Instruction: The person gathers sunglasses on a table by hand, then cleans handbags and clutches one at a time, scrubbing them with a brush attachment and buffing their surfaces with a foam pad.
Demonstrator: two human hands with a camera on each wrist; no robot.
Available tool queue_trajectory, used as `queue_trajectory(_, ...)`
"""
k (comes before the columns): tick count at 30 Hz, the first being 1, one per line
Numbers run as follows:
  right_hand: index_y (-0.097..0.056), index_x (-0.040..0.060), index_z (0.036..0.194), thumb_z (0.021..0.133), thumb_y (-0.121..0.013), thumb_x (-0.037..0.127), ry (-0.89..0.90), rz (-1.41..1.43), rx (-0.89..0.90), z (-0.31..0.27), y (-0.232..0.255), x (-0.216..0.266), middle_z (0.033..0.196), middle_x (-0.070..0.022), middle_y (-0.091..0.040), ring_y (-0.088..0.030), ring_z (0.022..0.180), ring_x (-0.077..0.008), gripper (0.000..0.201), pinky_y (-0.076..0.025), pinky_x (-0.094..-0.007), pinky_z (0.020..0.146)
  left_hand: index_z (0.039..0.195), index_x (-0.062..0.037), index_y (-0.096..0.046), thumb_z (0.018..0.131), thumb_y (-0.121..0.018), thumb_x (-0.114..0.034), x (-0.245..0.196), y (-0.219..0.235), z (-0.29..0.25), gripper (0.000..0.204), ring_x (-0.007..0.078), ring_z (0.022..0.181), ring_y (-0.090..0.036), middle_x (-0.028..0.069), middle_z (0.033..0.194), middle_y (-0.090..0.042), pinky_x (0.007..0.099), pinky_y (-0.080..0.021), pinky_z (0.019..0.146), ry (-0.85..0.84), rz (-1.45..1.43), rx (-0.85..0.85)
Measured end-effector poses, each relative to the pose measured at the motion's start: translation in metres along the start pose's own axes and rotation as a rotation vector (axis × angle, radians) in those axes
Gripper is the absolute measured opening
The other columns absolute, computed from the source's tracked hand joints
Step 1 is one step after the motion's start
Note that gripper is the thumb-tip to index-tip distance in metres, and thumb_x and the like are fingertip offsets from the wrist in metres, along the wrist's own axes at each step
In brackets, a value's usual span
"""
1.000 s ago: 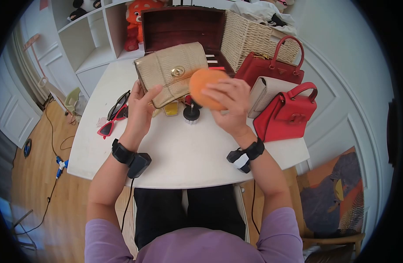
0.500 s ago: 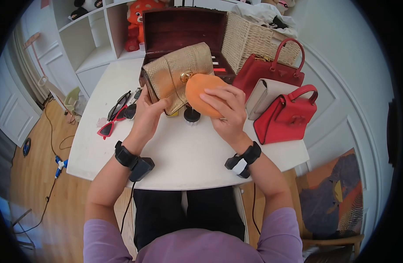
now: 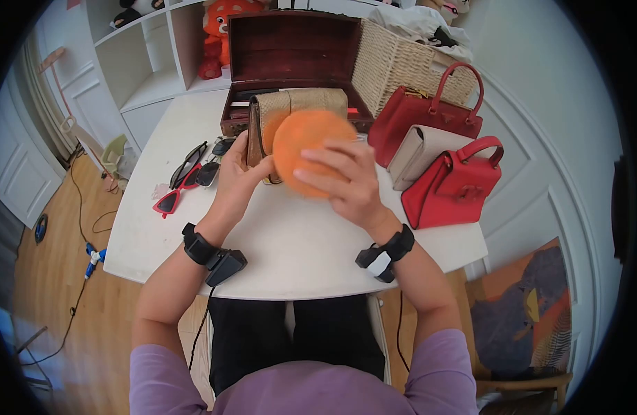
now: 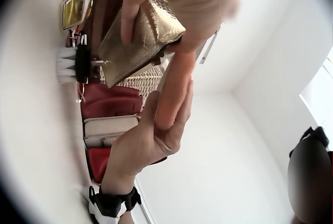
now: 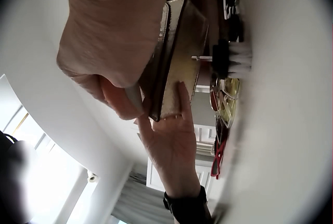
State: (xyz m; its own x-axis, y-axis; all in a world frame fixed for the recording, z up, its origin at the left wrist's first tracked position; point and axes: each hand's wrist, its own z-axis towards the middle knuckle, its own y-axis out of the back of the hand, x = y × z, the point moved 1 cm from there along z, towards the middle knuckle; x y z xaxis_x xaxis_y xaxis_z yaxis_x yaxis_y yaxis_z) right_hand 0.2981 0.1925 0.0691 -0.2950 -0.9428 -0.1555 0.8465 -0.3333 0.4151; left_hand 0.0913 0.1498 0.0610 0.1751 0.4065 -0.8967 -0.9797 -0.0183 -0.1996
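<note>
My left hand (image 3: 235, 180) grips the left end of a gold snakeskin-textured handbag (image 3: 301, 100), held up over the table. In the right wrist view its thumb and fingers spread around the bag's end. My right hand (image 3: 349, 183) holds a round, flat orange sponge pad (image 3: 311, 142), fingers spread over its near face. From the head view the pad overlaps most of the bag's front and hides its clasp. Edge-on in the left wrist view, the pad (image 4: 176, 91) stands close by the bag's front. Below the bag is a black brush (image 5: 221, 60) with white bristles.
Behind the bag stands an open dark-red wooden chest (image 3: 290, 52), beside a woven basket (image 3: 391, 62). At right are a dark-red handbag (image 3: 401, 128), a beige bag (image 3: 425, 149) and a red handbag (image 3: 450, 187). Several sunglasses (image 3: 187, 169) lie left of my left hand.
The gold bag has come down and swung from slanted to nearly level, its top edge tipped toward me. The orange pad has shifted left across its front, still in my right hand.
</note>
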Motion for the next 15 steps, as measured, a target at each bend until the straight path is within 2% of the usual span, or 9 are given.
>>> queue_trajectory(2,-0.075,0.0253,0.108,0.068,-0.067,-0.001,-0.007,-0.112,-0.005,0.0,0.006,-0.009,0.12,0.0042,-0.066,-0.056,0.11,-0.0238,0.049,-0.042,-0.0384,0.092,0.134,0.0013,-0.048,0.085,-0.072,-0.01,-0.002,-0.003,-0.001,0.055,0.0128,0.113,-0.058,0.0087,0.124,-0.061,0.0295,-0.046,0.098,-0.044,0.033,-0.005)
queue_trajectory(4,-0.076,0.0295,0.106,0.069,-0.066,-0.001,-0.139,-0.188,-0.099,0.0,0.011,-0.015,0.12,0.0056,-0.066,-0.054,0.114,-0.0248,0.049,-0.041,-0.0389,0.1,0.135,0.0022,-0.048,0.086,-0.072,-0.009,-0.004,-0.005,-0.003,0.056,0.0129,0.113,-0.058,0.009,0.124,-0.061,0.0292,-0.046,0.099,-0.046,0.174,0.016)
queue_trajectory(5,-0.076,0.0295,0.106,0.069,-0.066,-0.001,-0.142,-0.191,-0.099,0.0,0.012,-0.013,0.12,0.0056,-0.066,-0.054,0.114,-0.0248,0.049,-0.041,-0.0389,0.1,0.135,0.0022,-0.048,0.086,-0.072,-0.009,-0.003,-0.005,-0.004,0.056,0.0129,0.113,-0.058,0.009,0.124,-0.061,0.0292,-0.046,0.099,-0.045,0.174,0.02)
queue_trajectory(7,-0.076,0.0325,0.104,0.07,-0.068,0.003,-0.016,-0.18,-0.155,0.001,0.013,-0.008,0.121,0.0069,-0.066,-0.052,0.118,-0.0251,0.046,-0.038,-0.0393,0.108,0.136,0.0037,-0.047,0.085,-0.072,-0.009,-0.001,-0.004,-0.005,0.058,0.0133,0.115,-0.058,0.0095,0.126,-0.06,0.0291,-0.045,0.1,-0.082,0.3,0.042)
queue_trajectory(8,-0.076,0.0325,0.104,0.07,-0.068,0.003,-0.013,-0.178,-0.156,0.002,0.012,-0.005,0.121,0.0069,-0.066,-0.052,0.118,-0.0251,0.046,-0.038,-0.0393,0.108,0.136,0.0037,-0.047,0.085,-0.072,-0.009,0.0,-0.004,-0.004,0.058,0.0133,0.115,-0.058,0.0095,0.126,-0.06,0.0291,-0.045,0.1,-0.084,0.301,0.04)
queue_trajectory(10,-0.076,0.0341,0.102,0.072,-0.07,0.008,0.028,-0.168,-0.056,0.002,0.009,0.0,0.123,0.0087,-0.066,-0.051,0.121,-0.0246,0.04,-0.035,-0.0432,0.112,0.138,0.0044,-0.045,0.085,-0.071,-0.007,0.0,-0.005,-0.004,0.06,0.0139,0.117,-0.057,0.0105,0.129,-0.058,0.0292,-0.044,0.101,-0.134,0.109,0.065)
queue_trajectory(11,-0.076,0.0341,0.102,0.072,-0.07,0.008,0.026,-0.17,-0.057,0.002,0.008,-0.002,0.123,0.0087,-0.066,-0.051,0.121,-0.0246,0.04,-0.035,-0.0432,0.112,0.138,0.0044,-0.045,0.085,-0.071,-0.007,-0.001,-0.006,-0.005,0.06,0.0139,0.117,-0.057,0.0105,0.129,-0.058,0.0292,-0.044,0.101,-0.133,0.109,0.067)
queue_trajectory(13,-0.075,0.0364,0.1,0.073,-0.072,0.013,0.022,-0.261,-0.062,0.002,0.009,-0.009,0.124,0.0095,-0.066,-0.051,0.123,-0.0234,0.036,-0.034,-0.0484,0.113,0.14,0.0044,-0.042,0.085,-0.068,-0.003,-0.002,-0.007,-0.004,0.061,0.0148,0.119,-0.056,0.0109,0.132,-0.056,0.0298,-0.044,0.102,-0.013,-0.094,0.037)
queue_trajectory(15,-0.075,0.0366,0.098,0.073,-0.072,0.013,0.0,-0.277,-0.059,0.003,0.012,-0.01,0.124,0.0098,-0.066,-0.051,0.124,-0.0228,0.035,-0.033,-0.0503,0.113,0.14,0.0042,-0.041,0.085,-0.067,-0.002,-0.001,-0.004,-0.001,0.061,0.0154,0.119,-0.056,0.0109,0.133,-0.056,0.0301,-0.044,0.103,0.007,-0.113,0.032)
